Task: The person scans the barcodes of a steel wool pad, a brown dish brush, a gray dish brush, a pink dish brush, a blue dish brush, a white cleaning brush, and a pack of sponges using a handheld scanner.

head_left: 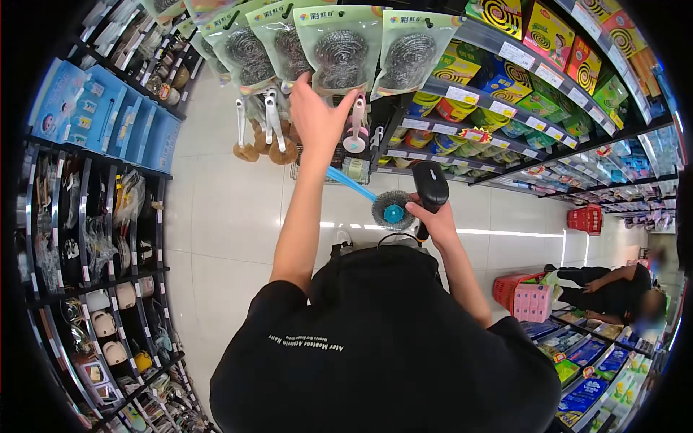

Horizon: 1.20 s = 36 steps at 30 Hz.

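Note:
My left hand (316,119) reaches up to a row of hanging pale-green packs. Its fingers and thumb are at the lower edge of one pack of steel wool scourers (341,58), gripping it there. Beside it hangs another such pack (408,56). My right hand (435,220) is closed around a black barcode scanner (432,185). The same hand also has its fingers at the grey, round head of a scouring brush (392,210), whose blue handle (351,183) slants up to the left beneath my left forearm.
Brown-headed brushes with white handles (271,123) and a pink-and-white brush (356,130) hang below the packs. Shelves of boxed and tinned goods (462,108) run along the right. Racks (108,289) line the left. A person (606,292) is at lower right near a red basket (507,287).

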### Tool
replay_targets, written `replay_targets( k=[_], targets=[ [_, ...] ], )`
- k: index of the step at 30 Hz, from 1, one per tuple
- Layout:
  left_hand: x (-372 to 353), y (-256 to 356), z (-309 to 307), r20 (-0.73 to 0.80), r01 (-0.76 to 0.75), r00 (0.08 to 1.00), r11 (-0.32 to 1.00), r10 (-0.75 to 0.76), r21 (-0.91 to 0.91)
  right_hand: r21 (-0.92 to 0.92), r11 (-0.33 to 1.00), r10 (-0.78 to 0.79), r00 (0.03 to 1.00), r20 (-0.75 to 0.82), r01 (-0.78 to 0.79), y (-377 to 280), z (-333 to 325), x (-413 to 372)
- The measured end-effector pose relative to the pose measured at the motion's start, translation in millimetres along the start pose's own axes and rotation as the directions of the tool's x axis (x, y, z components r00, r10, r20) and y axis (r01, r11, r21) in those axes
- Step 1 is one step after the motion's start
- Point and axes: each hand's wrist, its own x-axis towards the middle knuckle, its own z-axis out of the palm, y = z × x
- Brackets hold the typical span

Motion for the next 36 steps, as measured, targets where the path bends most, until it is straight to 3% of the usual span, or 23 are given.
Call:
replay_targets(
  k=[4, 7, 8, 9, 14, 18, 22, 36],
  targets=[
    [-3.4, -2.2, 23.3, -0.033, 0.109, 0.993, 0.993, -0.11, -0.034, 0.04, 0.999, 0.006, 0.997, -0.082, -0.003, 9.8, -20.5, -11.6],
    [-2.0, -14.7, 26.0, 0.059, 0.06, 0.997, 0.988, -0.052, -0.141, 0.02, 1.0, 0.006, 0.997, -0.082, -0.005, 17.9, -37.4, -17.3],
    [-2.3, -25.0, 32.0, 0.06, 0.056, 0.997, 0.939, -0.038, -0.341, 0.002, 1.0, 0.019, 0.995, -0.096, -0.019, 19.7, -41.1, -19.0],
    [-2.4, -19.0, 20.9, 0.169, 0.125, 0.984, 0.899, -0.058, -0.42, 0.015, 1.0, 0.029, 0.994, -0.107, -0.028, 22.0, -42.5, -21.5],
    [-5.6, -20.8, -7.4, 0.348, 0.296, 0.929, 0.811, -0.123, -0.504, 0.043, 0.998, 0.043, 0.994, -0.1, -0.039, 30.8, -37.4, -22.7],
    [-6.4, -41.8, -18.8, 0.425, 0.337, 0.899, 0.783, -0.103, -0.523, 0.013, 0.998, 0.061, 0.996, -0.069, -0.06, 30.4, -22.5, -21.7],
    [-5.9, -33.8, -33.6, 0.449, 0.413, 0.886, 0.631, -0.113, -0.657, 0.03, 0.997, 0.069, 0.996, -0.057, -0.068, 25.3, -6.5, -21.1],
    [-6.8, -17.6, -64.3, 0.542, 0.504, 0.832, 0.574, -0.12, -0.646, 0.032, 0.997, 0.065, 0.997, -0.037, -0.063, 31.8, 9.3, -19.7]
  ],
)
